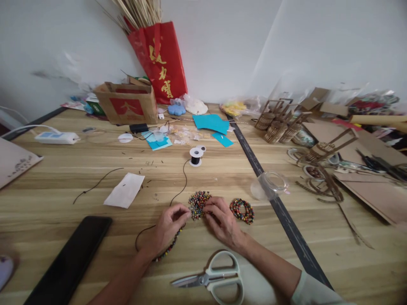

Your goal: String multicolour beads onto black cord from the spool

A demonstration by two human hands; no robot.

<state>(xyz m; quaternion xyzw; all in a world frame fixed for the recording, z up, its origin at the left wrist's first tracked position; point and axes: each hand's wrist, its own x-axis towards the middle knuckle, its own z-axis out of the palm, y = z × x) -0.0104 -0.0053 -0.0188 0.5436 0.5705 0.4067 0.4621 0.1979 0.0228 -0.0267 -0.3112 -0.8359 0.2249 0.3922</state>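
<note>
My left hand [168, 224] is closed in a pinch on a thin black cord. A string of small multicoloured beads [171, 249] on that cord curves beneath the hand. The cord runs back to a white spool of black cord [195, 157]. My right hand [224, 222] rests at the right edge of a loose pile of colourful beads [199, 201], fingers curled down among them; what lies between its fingertips is hidden. Right of this hand lies a coiled ring of strung beads [242, 211]. Scissors with pale handles [210, 277] lie near the front edge, blades pointing left.
A black phone [70, 262] and a white paper piece [125, 190] lie on the left. Near the wall stand a brown paper bag [127, 103] and a red bag [162, 63]. Small woven baskets [280, 125] and cardboard [372, 195] occupy the right; a clear plastic piece [269, 186] is nearer.
</note>
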